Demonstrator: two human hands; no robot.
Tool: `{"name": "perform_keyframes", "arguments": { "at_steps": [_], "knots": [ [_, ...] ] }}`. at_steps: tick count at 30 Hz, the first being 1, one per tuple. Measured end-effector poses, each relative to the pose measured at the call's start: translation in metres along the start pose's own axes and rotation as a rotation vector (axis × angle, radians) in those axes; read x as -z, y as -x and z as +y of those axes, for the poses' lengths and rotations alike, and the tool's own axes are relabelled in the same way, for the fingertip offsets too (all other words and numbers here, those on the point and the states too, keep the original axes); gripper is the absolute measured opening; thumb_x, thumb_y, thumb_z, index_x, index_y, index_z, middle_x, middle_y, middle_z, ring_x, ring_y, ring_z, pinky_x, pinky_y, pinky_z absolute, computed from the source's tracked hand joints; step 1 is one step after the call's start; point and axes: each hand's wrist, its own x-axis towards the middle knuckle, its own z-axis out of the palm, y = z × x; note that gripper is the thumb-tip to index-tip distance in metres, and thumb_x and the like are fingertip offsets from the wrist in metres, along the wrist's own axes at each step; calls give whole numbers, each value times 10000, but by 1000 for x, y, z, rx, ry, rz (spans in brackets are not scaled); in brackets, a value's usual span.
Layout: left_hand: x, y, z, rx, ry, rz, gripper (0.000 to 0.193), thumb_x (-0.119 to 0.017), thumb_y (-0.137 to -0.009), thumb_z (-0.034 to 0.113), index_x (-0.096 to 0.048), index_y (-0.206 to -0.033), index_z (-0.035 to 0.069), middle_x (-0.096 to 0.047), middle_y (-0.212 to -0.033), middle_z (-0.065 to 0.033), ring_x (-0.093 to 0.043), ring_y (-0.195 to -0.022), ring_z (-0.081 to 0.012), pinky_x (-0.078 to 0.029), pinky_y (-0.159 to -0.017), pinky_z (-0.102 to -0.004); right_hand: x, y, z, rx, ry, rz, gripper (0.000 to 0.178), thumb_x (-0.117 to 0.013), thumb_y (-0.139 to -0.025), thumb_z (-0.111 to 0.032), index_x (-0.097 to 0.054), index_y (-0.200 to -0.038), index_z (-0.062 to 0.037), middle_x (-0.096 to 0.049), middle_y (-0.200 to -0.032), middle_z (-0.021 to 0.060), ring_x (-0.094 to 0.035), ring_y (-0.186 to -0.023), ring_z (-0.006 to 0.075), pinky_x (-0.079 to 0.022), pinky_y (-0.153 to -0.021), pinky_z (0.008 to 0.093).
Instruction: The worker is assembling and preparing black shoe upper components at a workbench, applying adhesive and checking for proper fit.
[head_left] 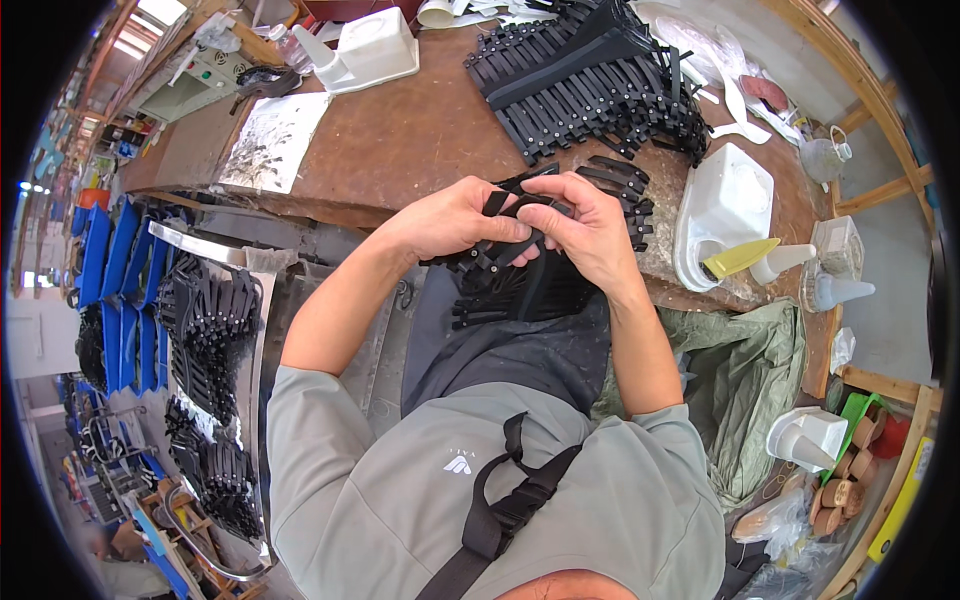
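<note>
Close together over my lap, at the bench's near edge, both hands work on one black strap piece point(525, 207). My left hand point(463, 218) is closed on its left part, the thumb pressed along it. My right hand point(585, 222) pinches the other side between thumb and fingers. The fingers hide part of the strap piece, so its full shape cannot be made out. Below the hands, a bundle of similar black straps point(525, 292) rests on my lap. More black straps point(622, 185) lie at the bench edge, just beyond my right hand.
A large pile of black straps point(590, 85) covers the far middle of the brown bench point(400, 130). White glue pots point(735, 200) point(375, 45) stand right and far left, a yellow-handled brush point(742, 258) by the right one. At left, a rack point(210, 340) holds more straps.
</note>
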Motion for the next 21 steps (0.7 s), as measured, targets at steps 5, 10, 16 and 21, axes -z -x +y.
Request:
{"name": "perform_keyframes", "arguments": {
  "at_steps": [5, 10, 16, 21],
  "knots": [
    [-1, -3, -1, -6, 105, -60, 238, -563, -926, 154, -633, -1041, -43, -689, -948, -117, -663, -841, -152, -518, -756, -269, 0, 4, -10, -128, -133, -42, 179, -657, -853, -87, -649, -976, 43, -558, -902, 50, -608, -688, 114, -486, -547, 216],
    [1, -5, -3, 67, 104, -140, 247, -544, -938, 156, -624, -1053, -46, -686, -954, -117, -664, -841, -163, -526, -760, -282, 0, 0, -7, -48, 31, -85, 155, -641, -861, -82, -658, -969, 27, -554, -882, 56, -623, -669, 129, -498, -537, 218],
    [-4, -16, 3, 103, 74, -211, 251, -561, -920, 175, -648, -1024, -36, -690, -908, -100, -654, -828, -145, -518, -757, -272, 5, 6, -5, 133, 182, -45, 118, -606, -878, -75, -645, -935, 21, -531, -852, 64, -644, -577, 155, -510, -472, 240],
    [-8, -9, 11, 52, -60, -79, 163, -592, -842, 98, -665, -936, -14, -686, -820, -52, -621, -768, -101, -484, -713, -253, -1, 10, -12, -119, -210, 18, 91, -583, -892, -58, -622, -905, 23, -517, -902, 61, -618, -676, 144, -555, -459, 240]
  ]
}}
